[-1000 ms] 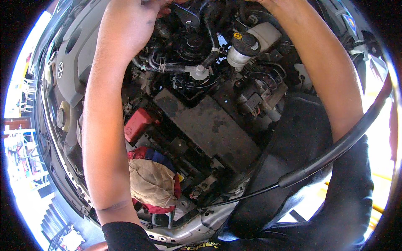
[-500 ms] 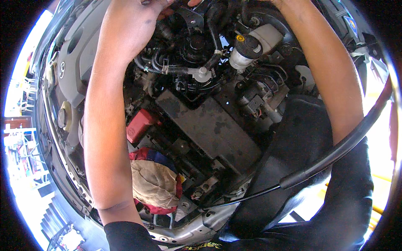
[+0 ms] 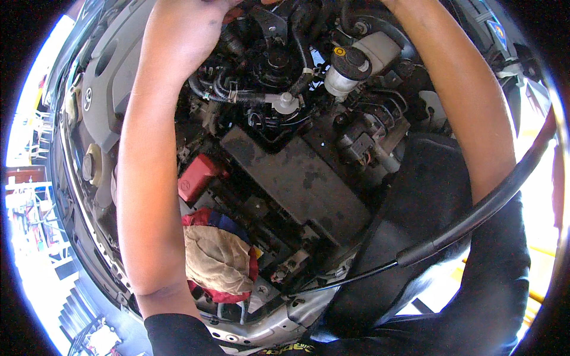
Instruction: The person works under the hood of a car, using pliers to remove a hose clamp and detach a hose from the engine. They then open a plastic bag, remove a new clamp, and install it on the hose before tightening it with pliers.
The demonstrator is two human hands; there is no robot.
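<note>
Both my arms reach over an engine bay to the far edge of the head view. My left hand [image 3: 193, 26] is cut off there, its fingers hidden, beside a ribbed black hose [image 3: 230, 43] and a dark metal bracket [image 3: 273, 25]. My right forearm [image 3: 454, 65] passes the brake fluid reservoir [image 3: 377, 50] on its right. Past the wrist, my right hand lies mostly beyond the top edge. A sliver of skin shows above the bracket; whose finger it is I cannot tell. What either hand touches is hidden.
A bonnet prop or strut [image 3: 457, 228] crosses the lower right. Below my hands lie a dark box cover [image 3: 297, 178], a red terminal cover [image 3: 197, 177] and a bundled beige and red cloth [image 3: 218, 258]. A grey engine cover [image 3: 110, 77] is at left; a black fender cover [image 3: 424, 184] hangs at right.
My left forearm has shifted very slightly left. The sliver of skin at the top edge has moved a little left. The engine parts stand as before.
</note>
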